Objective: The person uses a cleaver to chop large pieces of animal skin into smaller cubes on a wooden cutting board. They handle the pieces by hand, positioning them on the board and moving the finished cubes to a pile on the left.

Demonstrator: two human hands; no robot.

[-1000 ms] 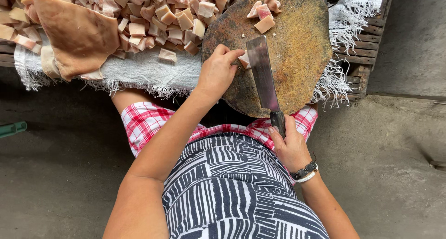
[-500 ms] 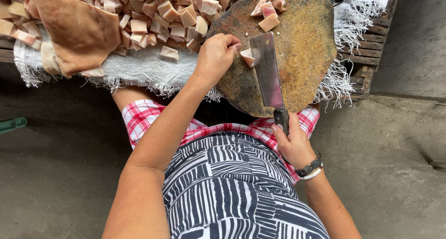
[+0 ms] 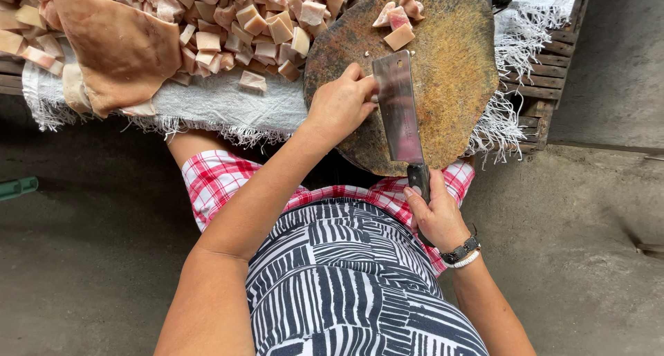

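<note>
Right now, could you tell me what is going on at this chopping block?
A person is cutting pale meat on a round, worn wooden chopping block. The right hand grips the dark handle of a broad steel cleaver, its blade lying on the block. The left hand rests beside the blade. Three cut cubes sit at the block's far edge; a heap of cubes and a tan skin slab lie on white cloth.

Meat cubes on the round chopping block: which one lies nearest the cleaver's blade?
The tan cube, lowest of the three on the block, just above the cleaver tip; the two pinker ones sit farther up.

Wooden slatted pallet (image 3: 553,72) carries fringed white cloth (image 3: 228,107); round chopping block (image 3: 449,86) sits on cloth.
</note>
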